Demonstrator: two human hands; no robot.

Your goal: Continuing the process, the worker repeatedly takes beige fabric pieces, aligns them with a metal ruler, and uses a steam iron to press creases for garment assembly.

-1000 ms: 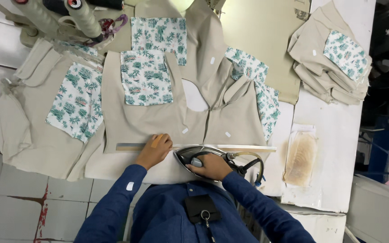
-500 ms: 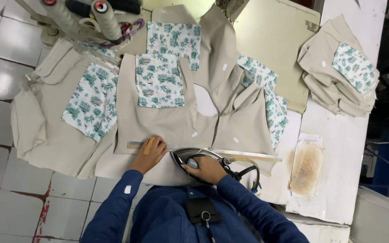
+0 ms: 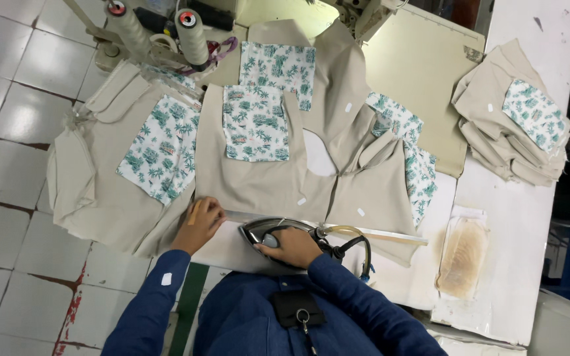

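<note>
Two thread cones (image 3: 159, 31) stand at the far left, beside a sewing machine head. Below them a beige garment piece with a palm-print pocket (image 3: 161, 146) drapes over the left edge of the work table (image 3: 529, 257). The left hand (image 3: 199, 224) lies flat with fingers pressing down on the near hem of the beige shirt front (image 3: 258, 181) spread in the middle of the table, just beside a long metal ruler (image 3: 371, 233) that runs rightward along that hem. The right hand (image 3: 293, 247) is clenched around the handle of a steam iron (image 3: 265, 232), which sits on the hem at the near edge, its cord looping to the right. Farther right, a scorched iron rest pad (image 3: 462, 256) lies on the white surface, and a stack of folded beige pieces (image 3: 512, 118) sits at the far right.
</note>
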